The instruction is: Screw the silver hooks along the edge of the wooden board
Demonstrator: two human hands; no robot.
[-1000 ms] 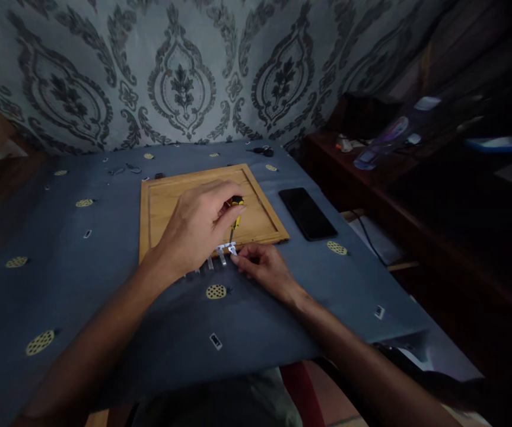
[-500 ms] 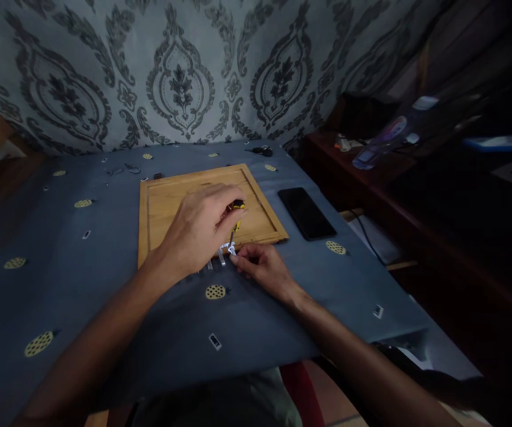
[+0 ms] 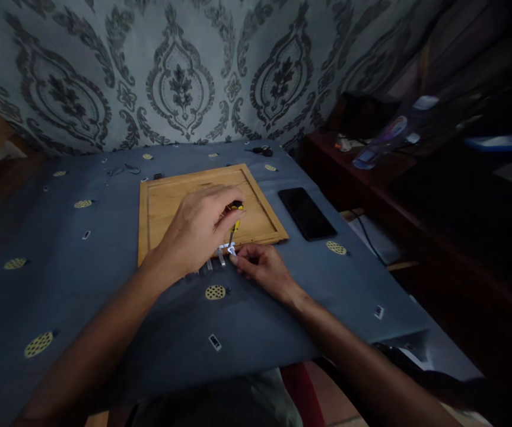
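My left hand (image 3: pixel 204 222) is closed around a yellow and black screwdriver (image 3: pixel 235 224) above the near edge of a wooden board (image 3: pixel 171 201) with a raised frame. The screwdriver's tip points down at a small shiny clip (image 3: pixel 231 249) on that edge. Thumb and fingers of my right hand (image 3: pixel 260 267) pinch the clip's near end. Several more pale strips (image 3: pixel 221 259) stick out from the board's edge toward me, to the left of the clip. My left hand and forearm partly hide the row.
A black phone (image 3: pixel 308 213) lies right of the board on the blue patterned tablecloth (image 3: pixel 117 237). Dark keys or a small tool (image 3: pixel 262 151) and a thin grey object (image 3: pixel 124 170) lie behind the board. A plastic bottle (image 3: pixel 384 139) stands on the side furniture at right.
Almost nothing differs. My left hand and the screwdriver have shifted very slightly, with the tip still at the clip; my right hand stays in place.
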